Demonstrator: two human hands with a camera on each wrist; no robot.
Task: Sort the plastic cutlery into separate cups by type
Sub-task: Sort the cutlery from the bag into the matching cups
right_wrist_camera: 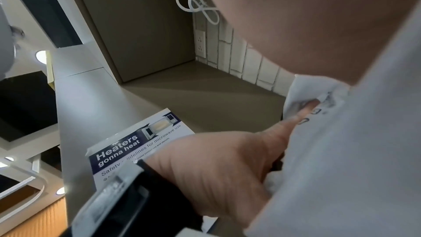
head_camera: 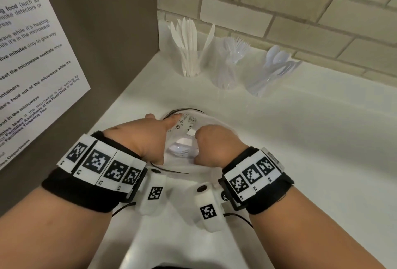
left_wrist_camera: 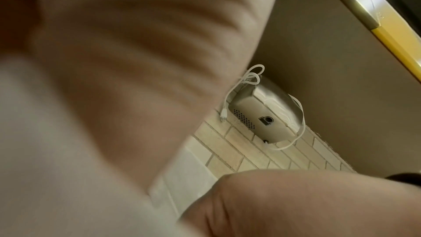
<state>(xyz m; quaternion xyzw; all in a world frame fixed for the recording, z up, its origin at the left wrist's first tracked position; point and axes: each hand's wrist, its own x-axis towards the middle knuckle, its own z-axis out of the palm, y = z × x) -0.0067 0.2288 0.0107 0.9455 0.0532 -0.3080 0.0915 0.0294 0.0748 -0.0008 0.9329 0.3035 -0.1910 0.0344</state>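
Note:
A clear plastic bag (head_camera: pixel 189 120) with printed warning marks lies on the white counter (head_camera: pixel 311 139) in front of me. White cutlery (head_camera: pixel 182 147) shows inside it. My left hand (head_camera: pixel 150 137) holds the bag's left side, index finger stretched along its top. My right hand (head_camera: pixel 212 146) is fisted on its right side. At the back stand three clear cups: the knife cup (head_camera: pixel 190 60), the fork cup (head_camera: pixel 227 71) and the spoon cup (head_camera: pixel 266 77). The right wrist view shows the left hand (right_wrist_camera: pixel 216 168) pressed into the bag (right_wrist_camera: pixel 341 150).
A grey side panel with a printed microwave notice (head_camera: pixel 32 64) closes off the left. A pale brick wall (head_camera: pixel 300 11) runs behind the cups. On that wall hangs a metal device (left_wrist_camera: pixel 264 114) with a white cord, near a wall outlet (right_wrist_camera: pixel 200 43).

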